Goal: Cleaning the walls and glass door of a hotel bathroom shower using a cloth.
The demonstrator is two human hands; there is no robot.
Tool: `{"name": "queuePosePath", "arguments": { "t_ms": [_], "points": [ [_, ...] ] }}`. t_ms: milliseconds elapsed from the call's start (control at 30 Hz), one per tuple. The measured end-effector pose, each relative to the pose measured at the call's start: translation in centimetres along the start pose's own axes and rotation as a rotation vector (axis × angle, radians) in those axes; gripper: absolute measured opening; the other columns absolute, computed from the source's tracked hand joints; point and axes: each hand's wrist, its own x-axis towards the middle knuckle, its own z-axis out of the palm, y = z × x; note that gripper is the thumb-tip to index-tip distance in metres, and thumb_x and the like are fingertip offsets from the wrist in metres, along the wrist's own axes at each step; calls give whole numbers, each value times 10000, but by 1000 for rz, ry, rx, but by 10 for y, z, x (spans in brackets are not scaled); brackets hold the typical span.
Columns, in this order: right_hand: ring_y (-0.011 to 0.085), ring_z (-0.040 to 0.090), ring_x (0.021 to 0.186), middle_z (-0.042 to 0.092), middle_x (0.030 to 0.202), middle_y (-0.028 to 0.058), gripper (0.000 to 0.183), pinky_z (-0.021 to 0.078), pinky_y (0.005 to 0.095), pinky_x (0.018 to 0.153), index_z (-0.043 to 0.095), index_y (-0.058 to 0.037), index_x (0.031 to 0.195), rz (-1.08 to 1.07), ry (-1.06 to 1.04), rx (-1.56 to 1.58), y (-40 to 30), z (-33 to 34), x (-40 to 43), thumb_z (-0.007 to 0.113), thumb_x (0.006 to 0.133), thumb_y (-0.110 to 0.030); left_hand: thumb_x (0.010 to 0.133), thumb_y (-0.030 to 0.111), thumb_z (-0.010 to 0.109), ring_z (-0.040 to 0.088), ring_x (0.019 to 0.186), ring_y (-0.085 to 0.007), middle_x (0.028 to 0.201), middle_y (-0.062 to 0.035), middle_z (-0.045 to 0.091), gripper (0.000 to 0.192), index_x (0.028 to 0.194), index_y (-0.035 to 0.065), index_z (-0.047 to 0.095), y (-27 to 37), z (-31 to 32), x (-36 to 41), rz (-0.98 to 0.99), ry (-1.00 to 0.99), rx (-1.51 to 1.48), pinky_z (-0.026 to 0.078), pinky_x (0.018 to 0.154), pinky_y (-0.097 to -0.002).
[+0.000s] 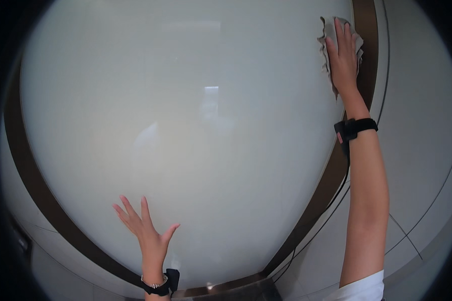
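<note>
A large pale, glossy panel (248,161) fills most of the view, set in a dark brown frame (324,177). High on its right side, my right hand (344,62) presses a grey-beige cloth (329,28) with ragged edges flat against the panel, partly over the frame. The middle of the cloth is hidden beneath my palm and fingers. My left hand (147,225) is in front of the panel's lower left part, empty, with fingers spread. Whether it touches the surface I cannot tell.
Light tiles (418,124) with dark joints border the frame on the right. A black wrist strap with a small device (346,131) is on my right arm, and a thin black cable (342,188) hangs from it. A dark ledge (245,289) runs along the bottom.
</note>
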Motion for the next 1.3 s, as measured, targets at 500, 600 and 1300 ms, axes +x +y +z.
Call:
{"name": "queuePosePath", "arguments": {
  "t_ms": [500,600,1300],
  "points": [
    [388,156,1418,197,1533,211,582,147,561,1118,303,-151,1475,-124,-196,109,-123,-36,37,443,958,-382,633,247,823,-79,1416,-470,1567,-196,-66,1086,1512,183,187,62,-19,60,100,58,-6,81,1114,-616],
    [314,195,1430,280,1529,52,594,290,502,1106,362,-315,1439,-442,-82,17,-165,-16,12,552,885,-414,653,168,777,-69,1410,-488,1563,-213,-61,1006,1501,212,237,68,-25,62,134,-30,-15,119,1116,-602],
    [407,4,1437,64,1569,186,806,67,634,1106,188,-193,1509,-328,-452,200,-74,15,13,519,867,-551,757,40,616,497,1175,-307,1388,-89,475,422,1172,117,612,24,-13,38,464,-25,317,404,972,-412]
  ]
}}
